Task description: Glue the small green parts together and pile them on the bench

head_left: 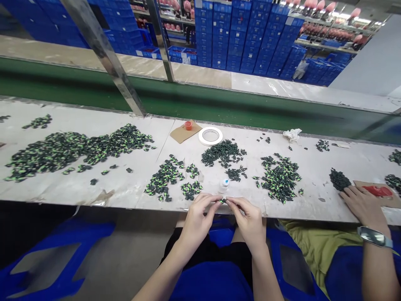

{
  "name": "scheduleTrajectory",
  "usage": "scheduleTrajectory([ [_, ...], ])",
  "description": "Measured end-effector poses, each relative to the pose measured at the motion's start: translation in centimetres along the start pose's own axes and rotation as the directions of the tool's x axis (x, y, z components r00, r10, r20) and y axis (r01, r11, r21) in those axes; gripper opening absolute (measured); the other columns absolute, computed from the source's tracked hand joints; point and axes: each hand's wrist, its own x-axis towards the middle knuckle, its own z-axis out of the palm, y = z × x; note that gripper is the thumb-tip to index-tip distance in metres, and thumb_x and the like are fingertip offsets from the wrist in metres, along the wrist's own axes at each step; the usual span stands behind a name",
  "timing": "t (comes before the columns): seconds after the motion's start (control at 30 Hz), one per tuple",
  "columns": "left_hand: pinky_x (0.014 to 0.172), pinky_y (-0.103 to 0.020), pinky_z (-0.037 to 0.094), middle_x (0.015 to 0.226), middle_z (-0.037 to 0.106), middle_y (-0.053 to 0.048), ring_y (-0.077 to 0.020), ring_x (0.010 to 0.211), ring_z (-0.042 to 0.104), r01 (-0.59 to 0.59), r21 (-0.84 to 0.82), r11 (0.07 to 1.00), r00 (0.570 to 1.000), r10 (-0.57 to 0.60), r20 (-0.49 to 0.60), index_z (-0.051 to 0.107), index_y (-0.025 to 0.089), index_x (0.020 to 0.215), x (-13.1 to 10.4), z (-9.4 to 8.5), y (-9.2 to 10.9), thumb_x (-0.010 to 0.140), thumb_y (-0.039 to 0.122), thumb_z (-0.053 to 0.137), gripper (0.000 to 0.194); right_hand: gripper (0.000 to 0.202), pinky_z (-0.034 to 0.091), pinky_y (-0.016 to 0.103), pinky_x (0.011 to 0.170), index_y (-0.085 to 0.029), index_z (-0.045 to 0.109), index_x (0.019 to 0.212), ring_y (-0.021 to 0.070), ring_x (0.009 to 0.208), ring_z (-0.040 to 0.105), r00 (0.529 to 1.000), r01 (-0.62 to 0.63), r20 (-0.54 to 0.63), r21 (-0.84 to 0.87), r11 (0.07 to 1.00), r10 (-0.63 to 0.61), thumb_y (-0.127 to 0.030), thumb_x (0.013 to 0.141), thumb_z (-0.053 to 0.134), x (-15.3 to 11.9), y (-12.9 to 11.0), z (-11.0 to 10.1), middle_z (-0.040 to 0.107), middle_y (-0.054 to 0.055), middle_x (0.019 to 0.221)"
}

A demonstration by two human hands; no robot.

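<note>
From where I'm standing, left hand [199,215] and right hand [247,217] are both pinched on one tiny black-and-green part [222,201], right by the table's [131,188] front edge. Blue-tipped bottle's [224,184] just past it at 12 o'clock, white tape roll [200,136] farther out around 11:30.

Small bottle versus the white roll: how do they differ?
The bottle has a blue tip; the white roll shows none. The bottle is narrow; the roll is a broad, open ring. The bottle sits just beyond the left hand and right hand; the roll lies farther back. Both are on the table.
</note>
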Motion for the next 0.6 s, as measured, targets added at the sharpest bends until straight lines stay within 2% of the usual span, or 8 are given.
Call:
scheduleTrajectory([
  [0.23,0.078,-0.032,0.054,0.086,0.072,-0.006,-0.0203,0.088,0.066,0.048,-0.076,0.996,0.997,-0.043,0.061,0.072,0.022,0.089,0.2,-0.2,0.3,0.084,0.023,0.057,0.016,0.012,0.060,0.033,0.073,-0.024,0.076,0.087,0.0216,0.079,0.072,0.997,-0.080,0.026,0.089,0.993,0.078,-0.024,0.083,0.064,-0.2,-0.1,-0.1,0.076,0.004,0.085],
  [0.43,0.080,-0.031,0.054,0.089,0.072,-0.007,-0.0196,0.088,0.068,0.148,-0.139,0.979,0.983,-0.131,0.127,0.072,0.020,0.088,0.3,-0.7,0.7,0.082,0.025,0.060,0.015,0.013,0.059,0.031,0.067,-0.024,0.075,0.083,0.0197,0.075,0.071,0.999,0.033,-0.023,0.120,0.992,-0.031,-0.016,0.081,0.065,-0.2,-0.4,-0.1,0.075,0.004,0.081],
  [0.6,0.079,-0.031,0.054,0.086,0.071,-0.006,-0.0193,0.086,0.067,0.142,-0.126,0.982,0.987,-0.131,0.094,0.072,0.019,0.087,0.1,-0.4,1.0,0.081,0.024,0.060,0.014,0.012,0.059,0.031,0.065,-0.022,0.074,0.082,0.0191,0.073,0.069,0.997,0.078,-0.036,0.094,0.992,-0.075,-0.015,0.080,0.065,-0.5,-0.6,-0.1,0.074,0.005,0.079],
])
